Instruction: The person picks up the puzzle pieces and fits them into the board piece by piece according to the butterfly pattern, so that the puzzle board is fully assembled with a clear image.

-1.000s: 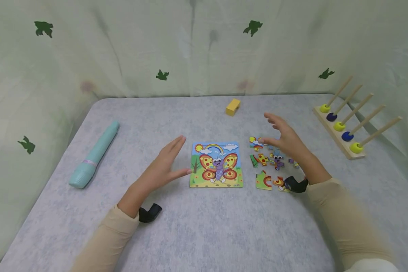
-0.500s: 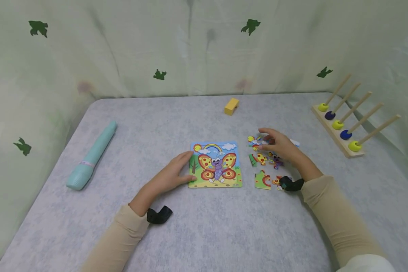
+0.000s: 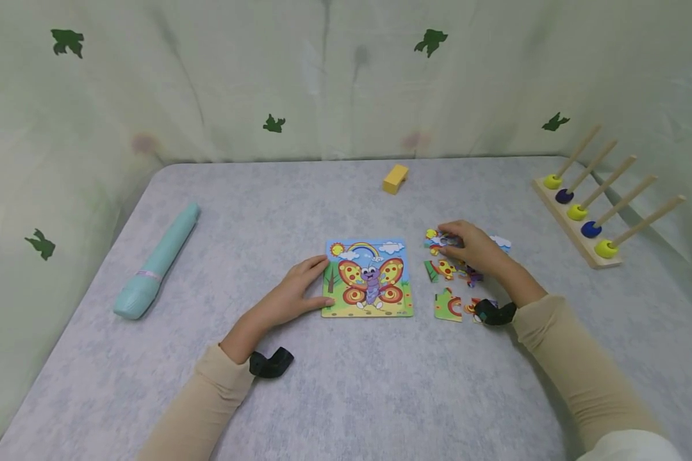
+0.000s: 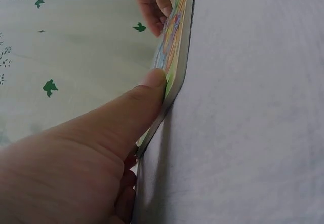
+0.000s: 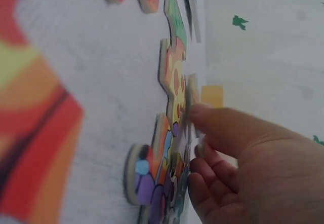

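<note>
Apparently none's placed yet — loose pieces [image 3: 446,307] at three o'clock, my right hand [image 3: 475,247] pinching one, my relaxed left hand [image 3: 288,294] touching the board [image 3: 371,282].

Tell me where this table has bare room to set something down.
Free: the near part of the table between the sleeves, below the butterfly board; the patch between the long turquoise object and left hand; the stretch between yellow block and peg stand. Crowded: right of the butterfly board, where the right hand is among puzzle pieces.
</note>
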### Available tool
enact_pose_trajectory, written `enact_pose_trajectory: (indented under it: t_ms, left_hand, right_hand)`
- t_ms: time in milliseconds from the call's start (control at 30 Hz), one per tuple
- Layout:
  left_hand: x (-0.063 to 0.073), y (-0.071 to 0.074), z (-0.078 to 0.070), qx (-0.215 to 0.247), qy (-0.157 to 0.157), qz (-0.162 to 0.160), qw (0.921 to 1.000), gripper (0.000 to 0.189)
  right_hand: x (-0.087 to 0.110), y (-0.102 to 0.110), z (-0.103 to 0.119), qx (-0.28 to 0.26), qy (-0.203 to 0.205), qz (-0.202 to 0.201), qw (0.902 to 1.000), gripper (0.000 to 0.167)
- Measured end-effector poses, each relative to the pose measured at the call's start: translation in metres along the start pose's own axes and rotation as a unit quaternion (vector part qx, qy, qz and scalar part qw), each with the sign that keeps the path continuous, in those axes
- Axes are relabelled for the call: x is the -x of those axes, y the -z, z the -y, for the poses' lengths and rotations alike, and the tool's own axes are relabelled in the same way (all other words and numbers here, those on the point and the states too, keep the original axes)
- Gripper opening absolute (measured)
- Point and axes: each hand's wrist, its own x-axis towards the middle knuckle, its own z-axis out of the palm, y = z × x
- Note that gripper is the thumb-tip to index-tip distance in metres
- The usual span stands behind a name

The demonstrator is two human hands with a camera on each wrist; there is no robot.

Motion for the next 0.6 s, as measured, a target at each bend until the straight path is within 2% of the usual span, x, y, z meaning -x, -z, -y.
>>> enact_pose_trajectory:
  t_ms: [133,233,333,500,600]
  left_hand:
    - [0.0,0.0,0.0,0.0,-0.002,-0.003,1.0,0.078]
    - [0.0,-0.001,0.001,-0.002,-0.003,-0.005,1.0,0.078]
    - [0.0,-0.002,0.002,-0.005,-0.005,-0.008,0.9999,0.078]
    - [0.0,-0.003,0.004,-0.012,-0.009,-0.012,0.9998,0.078]
    - [0.0,-0.003,0.005,-0.011,-0.011,-0.012,0.9998,0.078]
  right_hand:
    - [0.002,0.001,0.014,-0.01,0.005,-0.008,0.9999,0.052]
    - [0.004,0.001,0.033,-0.016,0.024,-0.028,0.9992,0.049]
    - [0.005,0.0,0.056,-0.024,0.068,-0.046,0.9964,0.047]
    - [0.003,-0.01,0.091,-0.051,0.151,-0.062,0.9853,0.045]
    - [-0.003,-0.023,0.105,-0.061,0.169,-0.061,0.9818,0.044]
